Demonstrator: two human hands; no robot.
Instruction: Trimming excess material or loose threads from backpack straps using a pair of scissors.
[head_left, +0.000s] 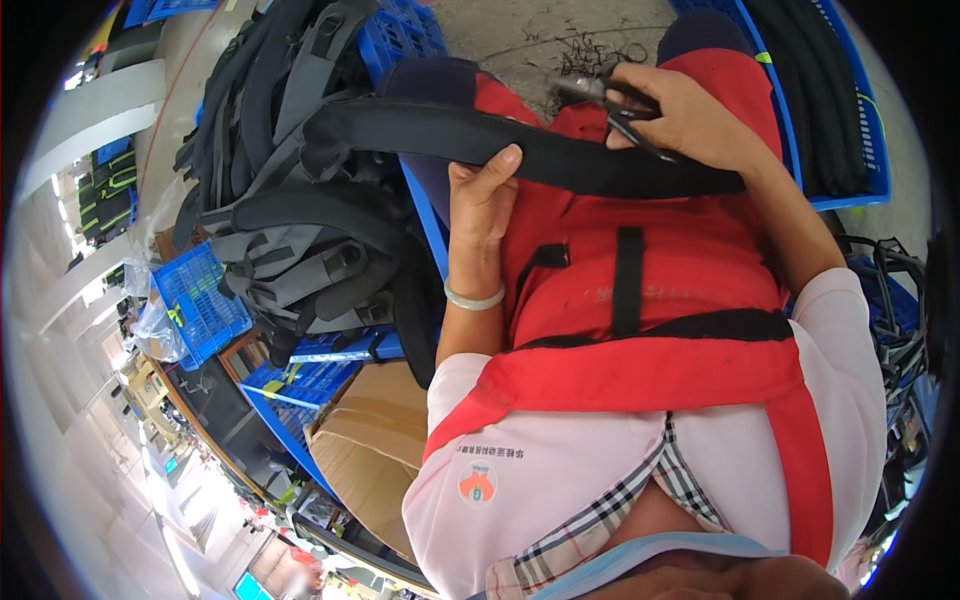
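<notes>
Crosswise above the lap stretches a long, gently curved black padded strap [590, 165]; the left hand [482, 200] grips it near its middle, thumb flat on top and the other fingers mostly hidden beneath; the right hand [690, 115] is curled through the handles of black-handled scissors [592, 88], just beyond the strap's far edge; the blades are blurred, so whether they are parted cannot be told, nor whether the right fingers touch the strap.

Judging by its look, the strap should be light, soft and bendable, with enough padding to keep its curve; it seems neither fragile nor slippery; a thumb pinch at mid-length suits it, though the unsupported ends may sag or swing, so a second hold toward the right tip would steady it.

Nearer the body than both hands is a red apron [650, 270]; left of the left fingers rises a heap of grey and black straps [290, 265], with a cardboard box [365, 430] nearer the body; right of the right fingers stands a blue crate [875, 150] of long black pieces; past the scissors, dark scraps [600, 52] litter the floor.
</notes>
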